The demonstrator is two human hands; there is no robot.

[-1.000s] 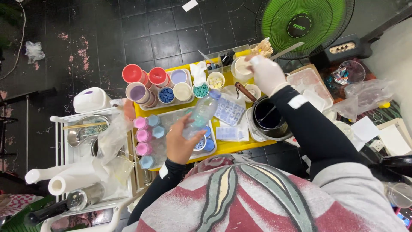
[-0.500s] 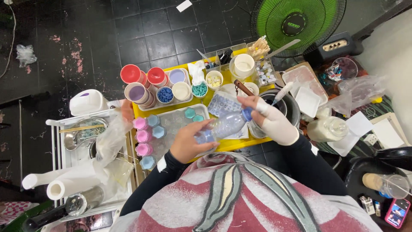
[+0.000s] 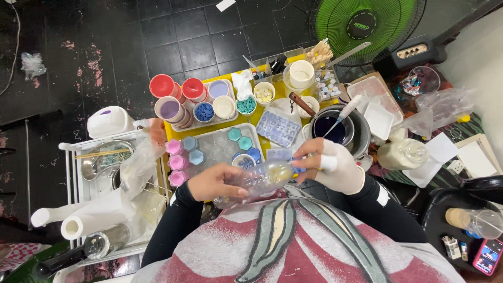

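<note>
While it lies almost level across the person's lap edge, the clear, crinkled plastic bottle (image 3: 259, 178) has its long axis running left to right, its base toward the left hand (image 3: 212, 182) and its blue-capped neck pointing to the right and slightly up toward the right hand (image 3: 330, 165). The bottle sits just in front of the near edge of the yellow counter (image 3: 270, 142), above the red and grey patterned shirt (image 3: 293, 241). The left hand, bare above a black sleeve, is curled round the bottle's lower half, fingers closed on the thin, dented wall. The right hand wears a pale, smooth glove with a white band on one finger; its fingertips are pinched together on the blue cap (image 3: 299, 166), whose far side is hidden. Beyond the hands, a clear shallow plastic tray (image 3: 220, 149) holds small hexagonal pieces in teal and blue, with pink hexagonal pots (image 3: 175, 162) just beside its left rim. A translucent, bumpy silicone mould sheet (image 3: 277, 127) lies near a round dark metal pot (image 3: 335, 131) of deep blue liquid, in which a white-handled tool (image 3: 343, 112) leans. Round cups of lilac, cream and red stand at the counter's far side.
</note>
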